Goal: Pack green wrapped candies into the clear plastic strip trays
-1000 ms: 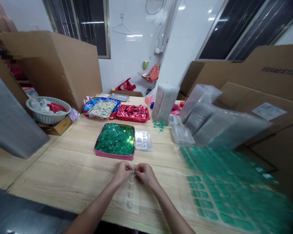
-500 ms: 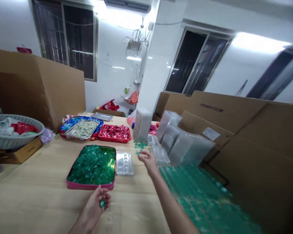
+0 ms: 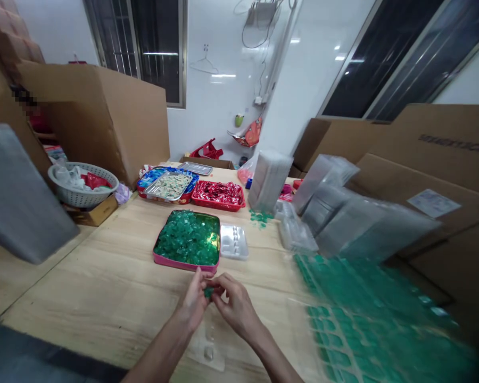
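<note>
Nearer than the left fingers, a clear tray, partly obscured; those fingers hold a green piece, partly covered; right fingers at it, whether gripping cannot be told; just beyond both, a pink tin

On the table stands the tin with a heap in it, a side insert just to its right and, before it, the left hand and right hand with a piece between them and the front insert nearer. Behind the tin's left side a wide tray bears a metal tray, behind its right side sits a packet tray, and farther right a stack stands behind scraps. Left of the tin, well apart, a basket rests on a box before a carton; to its right stand bundles, with sheets before them.
</note>
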A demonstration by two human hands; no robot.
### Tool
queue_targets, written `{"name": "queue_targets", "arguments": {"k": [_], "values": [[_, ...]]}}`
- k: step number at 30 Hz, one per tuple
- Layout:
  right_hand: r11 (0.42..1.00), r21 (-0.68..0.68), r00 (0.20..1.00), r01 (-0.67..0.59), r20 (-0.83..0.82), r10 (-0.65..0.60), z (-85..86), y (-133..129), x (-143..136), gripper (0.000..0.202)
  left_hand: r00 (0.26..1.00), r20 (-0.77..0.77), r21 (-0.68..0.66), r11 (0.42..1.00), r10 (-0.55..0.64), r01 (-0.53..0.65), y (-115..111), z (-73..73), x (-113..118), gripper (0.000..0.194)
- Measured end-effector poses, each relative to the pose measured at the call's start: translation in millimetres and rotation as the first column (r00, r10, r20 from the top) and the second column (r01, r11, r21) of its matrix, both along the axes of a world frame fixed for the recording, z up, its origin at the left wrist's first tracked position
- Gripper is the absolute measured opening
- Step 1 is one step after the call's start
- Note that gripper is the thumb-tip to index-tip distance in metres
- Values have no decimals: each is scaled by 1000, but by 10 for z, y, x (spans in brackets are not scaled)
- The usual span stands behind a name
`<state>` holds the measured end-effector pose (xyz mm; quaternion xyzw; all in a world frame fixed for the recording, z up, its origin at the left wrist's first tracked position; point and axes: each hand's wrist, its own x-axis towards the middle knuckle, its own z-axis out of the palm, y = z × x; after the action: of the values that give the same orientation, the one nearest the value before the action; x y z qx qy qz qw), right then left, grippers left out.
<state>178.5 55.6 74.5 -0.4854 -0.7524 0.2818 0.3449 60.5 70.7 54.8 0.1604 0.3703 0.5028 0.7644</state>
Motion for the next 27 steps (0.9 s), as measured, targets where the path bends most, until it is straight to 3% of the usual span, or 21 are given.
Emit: {"name": "queue_targets", "arguments": {"k": [5, 7, 10, 12, 16, 21, 24, 27], "values": [[996, -38, 996, 75, -45, -76, -98, 44, 8, 21, 1000, -26, 38, 999, 10, -9, -57, -26, 28, 39], [982, -169, 978, 81, -177, -111, -161, 111, 38, 16, 998, -59, 69, 997, -15, 19, -44, -16, 1, 35], [915, -401, 884, -39, -440, -156, -240, 220, 90, 12, 973, -217, 165, 980, -75, 113, 11, -31, -64, 29], [864, -494, 833, -101, -517, -198, -296, 266, 113, 16, 932, -352, 206, 965, -82, 163, 60, -84, -95, 28], [807, -582, 808, -96, -519, -278, -483, 273, 132, 16, 829, -555, 191, 957, -76, 216, 149, -282, -84, 22], [785, -620, 799, -13, -478, -364, -788, 256, 155, 15, 727, -683, 165, 956, -67, 243, 221, -550, -9, 15], [800, -597, 859, 55, -380, -343, -886, 271, 160, 11, 664, -748, 196, 947, -24, 254, 247, -654, 11, 10], [863, -479, 942, 162, -184, -280, -891, 267, 157, 6, 595, -803, 241, 932, 35, 271, 256, -695, 16, 7]]}}
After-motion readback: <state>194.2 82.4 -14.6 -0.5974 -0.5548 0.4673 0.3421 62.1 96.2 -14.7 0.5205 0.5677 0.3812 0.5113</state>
